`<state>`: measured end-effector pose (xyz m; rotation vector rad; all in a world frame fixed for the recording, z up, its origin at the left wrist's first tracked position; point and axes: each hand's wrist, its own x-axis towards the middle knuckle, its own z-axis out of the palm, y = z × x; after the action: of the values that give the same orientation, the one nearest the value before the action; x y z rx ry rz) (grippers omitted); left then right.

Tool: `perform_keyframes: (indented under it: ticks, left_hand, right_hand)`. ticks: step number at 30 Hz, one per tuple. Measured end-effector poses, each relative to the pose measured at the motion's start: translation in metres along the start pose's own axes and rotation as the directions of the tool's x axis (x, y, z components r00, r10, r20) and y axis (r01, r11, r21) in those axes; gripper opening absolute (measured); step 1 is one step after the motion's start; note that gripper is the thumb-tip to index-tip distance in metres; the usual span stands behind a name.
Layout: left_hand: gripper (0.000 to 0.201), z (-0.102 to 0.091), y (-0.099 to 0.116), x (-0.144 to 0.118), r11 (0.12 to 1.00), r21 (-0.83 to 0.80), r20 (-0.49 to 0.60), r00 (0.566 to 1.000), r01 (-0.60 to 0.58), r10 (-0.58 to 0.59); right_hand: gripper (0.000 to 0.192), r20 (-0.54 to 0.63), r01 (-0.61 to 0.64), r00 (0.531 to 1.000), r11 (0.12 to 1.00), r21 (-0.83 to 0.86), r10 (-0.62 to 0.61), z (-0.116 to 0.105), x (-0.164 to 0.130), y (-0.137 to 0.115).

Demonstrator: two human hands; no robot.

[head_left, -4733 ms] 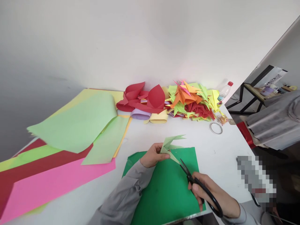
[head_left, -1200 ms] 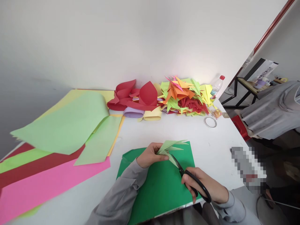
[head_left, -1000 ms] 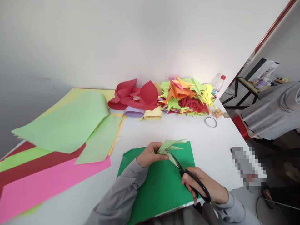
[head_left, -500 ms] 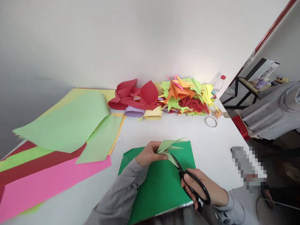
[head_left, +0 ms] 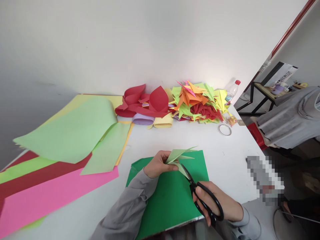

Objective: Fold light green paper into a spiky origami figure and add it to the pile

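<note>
Folded light-green paper piece (head_left: 178, 156) gets pinched in the left hand (head_left: 156, 164), lifted above the dark green sheet (head_left: 170, 196) so the scissors (head_left: 200, 191), gripped in the right hand (head_left: 216, 203), can bite its lower flap.

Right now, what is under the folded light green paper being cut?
Under the folded paper lies a dark green sheet on the white table. The left hand and scissors hide part of that sheet.

On the table (head_left: 220, 156) before me a flat sheet (head_left: 170, 200) lies under my hands. A spread of large sheets (head_left: 70, 146) lies to my left. Behind, against the wall, a heap of folded shapes (head_left: 195, 100) stands left of a bottle (head_left: 232, 90), a tape ring (head_left: 224, 129) just before it.
</note>
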<state>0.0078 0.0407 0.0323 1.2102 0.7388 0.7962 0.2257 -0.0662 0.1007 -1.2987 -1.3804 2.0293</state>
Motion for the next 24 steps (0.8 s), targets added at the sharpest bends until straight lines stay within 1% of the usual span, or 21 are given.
perform_keyframes:
  ticks: [7,11,16,24]
  left_hand:
    - [0.030,-0.001,-0.003,-0.001,1.000,0.001,-0.020,1.000,-0.013,0.013]
    - [0.028,0.000,0.000,-0.002,1.000,-0.005,-0.034,0.999,-0.013,0.013]
    - [0.025,0.001,0.005,-0.002,1.000,0.000,-0.046,0.999,-0.014,0.014]
    - [0.028,0.000,0.005,-0.003,0.999,0.020,-0.050,0.998,-0.027,0.028]
  right_hand:
    - [0.062,0.031,0.039,0.999,0.995,0.095,-0.042,-0.001,0.002,0.009]
    - [0.061,0.052,0.043,0.997,0.993,0.107,-0.049,0.000,0.003,0.013]
    - [0.063,0.051,0.029,0.998,0.993,0.111,-0.035,0.002,0.002,0.010]
    - [0.060,0.051,0.026,0.998,0.993,0.118,-0.032,0.002,0.002,0.014]
